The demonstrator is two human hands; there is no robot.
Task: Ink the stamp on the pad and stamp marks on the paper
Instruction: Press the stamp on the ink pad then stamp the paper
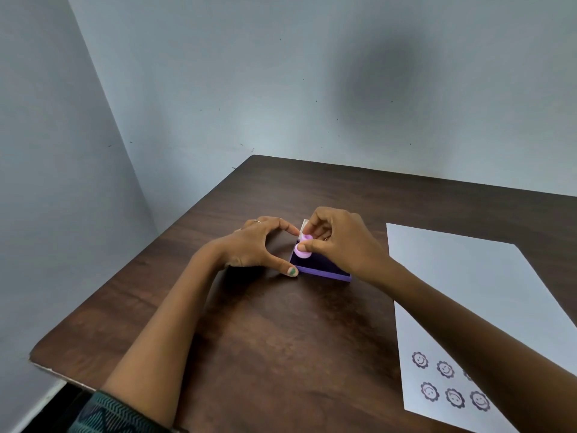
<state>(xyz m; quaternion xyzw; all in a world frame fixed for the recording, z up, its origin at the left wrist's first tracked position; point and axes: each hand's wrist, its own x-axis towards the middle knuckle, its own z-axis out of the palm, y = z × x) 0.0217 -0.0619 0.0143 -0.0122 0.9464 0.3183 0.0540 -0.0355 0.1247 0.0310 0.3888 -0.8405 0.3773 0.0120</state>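
Dark wood table (281,339): bears everything listed below.

White paper sheet (468,292): lies at 3 to 4 o'clock from the ink pad, well apart from it. Carries flower-face stamp marks (446,369) at its near end; far end blank.

Purple ink pad (321,270): open tray, dark inking surface up, near table centre. Pale lid (304,225) apparently raised behind it at 12 o'clock, mostly hidden.

Right hand (343,242): thumb and fingertips clamped on the stamp, reaching in from 4 o'clock.

Left hand (259,245): fingers spread apart, holding nothing; thumb tip touching the pad's near-left corner, forefinger by its far-left corner, seemingly bracing it.

Pink stamp (303,250): small, round, knobbed; long axis roughly upright, slightly tilted; over the pad's left end at 9 o'clock. Contact with ink not discernible.

Judgement: inking step. Blank paper lies rightward, on the holding hand's own side; next carry runs toward 3 o'clock.
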